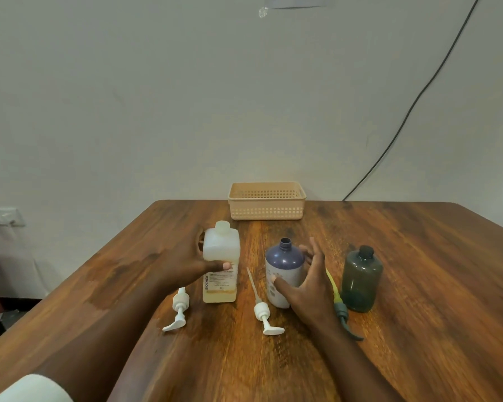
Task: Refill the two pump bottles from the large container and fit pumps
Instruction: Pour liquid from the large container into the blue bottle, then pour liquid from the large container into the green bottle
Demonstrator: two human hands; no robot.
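- Head cam, looking down on a wooden table (389, 285) against a plain wall; peach plastic basket (267, 201) at the far edge, looks empty from this angle.
- Left hand (186, 262) wraps the large container (221, 262) – translucent square jug w/ cap on, yellowish liquid low in the bottom. Thumb lies across the front above the label, other fingers curl round the far side, mostly hidden. Firm grip, prob to lift it or steady it for uncapping.
- Right hand (308, 282) cups the purple pump bottle (284, 274) from its right: fingers spread, thumb on the label, fingertips behind the shoulder. Can't tell if it's squeezing or just resting. Neck open, no pump – likely being held steady as the 1st one to fill.
- Dark green pump bottle (360, 280) stands upright to the right, apart from the hand, neck also open.
- Pumps lie flat near the front edge: white pump (178, 311) left of the container, second white pump (263, 309) between container and purple bottle w/ dip tube pointing away, grey-green pump (343, 311) w/ yellow tube just beside the green bottle. Laid out of the pour path, each close to where it'll go.
- Judgement: early stage – nothing poured yet, cap must come off first. Little liquid left, so may be tight for 2 bottles.
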